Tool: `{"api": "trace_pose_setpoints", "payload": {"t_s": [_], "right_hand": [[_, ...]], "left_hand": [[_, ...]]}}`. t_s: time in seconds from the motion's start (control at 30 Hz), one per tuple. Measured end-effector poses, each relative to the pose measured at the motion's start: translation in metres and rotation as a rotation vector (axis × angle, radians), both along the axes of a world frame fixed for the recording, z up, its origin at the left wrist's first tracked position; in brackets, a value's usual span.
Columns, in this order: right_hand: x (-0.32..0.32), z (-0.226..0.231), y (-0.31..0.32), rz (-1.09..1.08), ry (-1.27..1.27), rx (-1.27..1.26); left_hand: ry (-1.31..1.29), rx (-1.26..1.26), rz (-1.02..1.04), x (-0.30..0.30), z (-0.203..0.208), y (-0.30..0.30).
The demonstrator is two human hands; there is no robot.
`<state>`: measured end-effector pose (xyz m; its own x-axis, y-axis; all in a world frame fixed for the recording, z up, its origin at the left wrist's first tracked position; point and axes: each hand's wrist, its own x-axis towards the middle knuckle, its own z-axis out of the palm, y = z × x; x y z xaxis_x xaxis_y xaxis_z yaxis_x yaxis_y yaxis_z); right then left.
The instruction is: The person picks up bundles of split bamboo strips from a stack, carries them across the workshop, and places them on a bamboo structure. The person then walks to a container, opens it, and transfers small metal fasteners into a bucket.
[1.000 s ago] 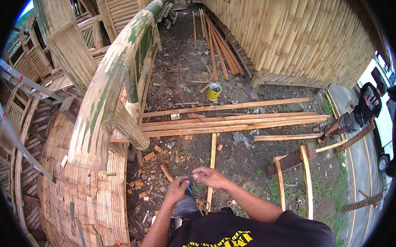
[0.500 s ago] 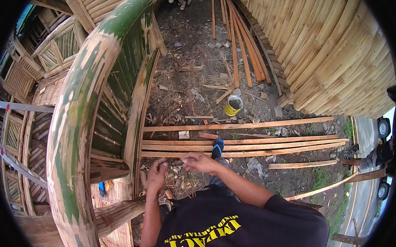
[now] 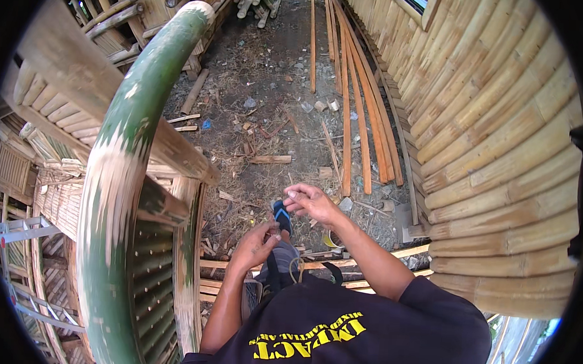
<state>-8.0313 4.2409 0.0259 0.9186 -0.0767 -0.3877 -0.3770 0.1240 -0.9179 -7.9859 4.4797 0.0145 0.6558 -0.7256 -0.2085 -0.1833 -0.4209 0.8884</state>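
My left hand (image 3: 255,247) is in front of my body with its fingers curled in. Whatever it may hold is too small or hidden to make out. A little above and to the right, my right hand (image 3: 311,204) has loosely bent fingers with gaps between them, and nothing shows in it. The two hands are close but apart. Below them I see my foot in a dark and blue slipper (image 3: 290,214), on bare ground.
A thick green bamboo rail (image 3: 120,155) curves along my left. On the right stands a split-bamboo wall (image 3: 500,165), with long wooden strips (image 3: 360,100) lying beside it. More wooden strips (image 3: 402,253) cross the ground under me. Bamboo poles (image 3: 260,0) are piled far ahead.
My view has moved forward along the passage; the crosswise strips and yellow bucket are now nearly beneath me. My right hand has risen and its fingers have loosened; my left hand has shifted right.
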Motion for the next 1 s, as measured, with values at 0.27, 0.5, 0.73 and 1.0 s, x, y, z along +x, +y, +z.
{"api": "trace_pose_setpoints", "payload": {"t_s": [0.27, 0.5, 0.73, 1.0], "right_hand": [[0.250, -0.016, -0.172, 0.068, 0.135, -0.014], [0.475, -0.050, -0.366, -0.114, 0.191, 0.045], [0.760, -0.034, -0.564, 0.047, 0.095, 0.012], [1.061, -0.015, -0.739, 0.106, -0.125, -0.062]], "left_hand": [[-0.045, 0.129, 0.097, 0.316, -0.005, -0.178], [0.003, 0.083, 0.060, 0.551, -0.008, -0.361], [-0.018, 0.108, 0.018, 0.773, 0.017, -0.565], [0.123, -0.138, 0.211, 1.031, 0.002, -0.738]]}}
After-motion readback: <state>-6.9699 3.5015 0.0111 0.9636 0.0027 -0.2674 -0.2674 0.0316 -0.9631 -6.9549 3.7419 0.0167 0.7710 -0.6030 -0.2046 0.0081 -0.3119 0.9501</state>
